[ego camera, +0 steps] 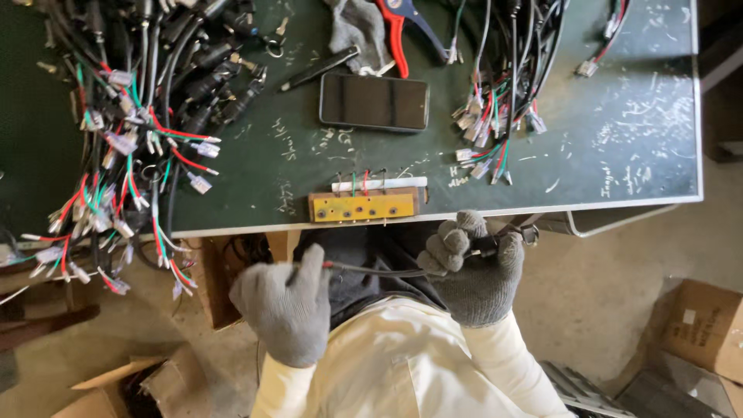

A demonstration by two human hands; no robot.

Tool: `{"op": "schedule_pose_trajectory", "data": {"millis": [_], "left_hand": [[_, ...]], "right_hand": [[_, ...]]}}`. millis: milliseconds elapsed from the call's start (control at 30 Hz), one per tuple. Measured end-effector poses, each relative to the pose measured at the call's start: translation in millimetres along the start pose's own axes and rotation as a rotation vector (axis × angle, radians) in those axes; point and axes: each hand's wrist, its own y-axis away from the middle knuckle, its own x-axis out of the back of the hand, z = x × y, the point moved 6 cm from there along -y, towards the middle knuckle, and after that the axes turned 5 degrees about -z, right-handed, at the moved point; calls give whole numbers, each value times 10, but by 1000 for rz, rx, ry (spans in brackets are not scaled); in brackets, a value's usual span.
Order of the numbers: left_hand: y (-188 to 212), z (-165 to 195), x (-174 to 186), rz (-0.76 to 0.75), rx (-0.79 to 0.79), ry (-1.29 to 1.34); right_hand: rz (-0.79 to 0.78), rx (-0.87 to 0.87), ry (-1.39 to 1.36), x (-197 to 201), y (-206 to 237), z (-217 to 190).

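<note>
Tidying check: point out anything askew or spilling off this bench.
The wire harness pile spills over the green table edge at left, connectors dangling. The yellow jig block overhangs the front edge slightly. Otherwise nothing stands out.

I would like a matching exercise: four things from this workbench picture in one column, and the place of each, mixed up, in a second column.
Things:
1. phone
2. yellow drilled block
3. black cable
4. red-handled cutters

Places:
A. at the near table edge
B. held between both gloved hands
C. top centre, beside a grey cloth
D. flat in the middle of the table

Pairs: 1-D, 2-A, 3-B, 4-C
</note>
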Motion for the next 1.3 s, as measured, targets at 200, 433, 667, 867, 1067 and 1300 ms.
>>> {"op": "schedule_pose_trajectory", "data": {"millis": [200, 433, 667, 867, 1067, 1300], "left_hand": [[-105, -44, -198, -97, 195, 705], [-52, -71, -423, 68, 569, 1165], [-13, -140, -455, 111, 836, 1337], [71, 59, -508, -111, 655, 1243], [123, 353, -561, -469, -12, 907], [57, 421, -581, -541, 7, 877]], "right_hand": [[-63, -64, 479, -55, 115, 93], [464, 78, -96, 184, 164, -1], [-155, -13, 580, -67, 97, -107], [-180, -61, 1185, -197, 59, 40], [274, -248, 993, 31, 104, 54], [66, -166, 1093, 1, 92, -59]]}}
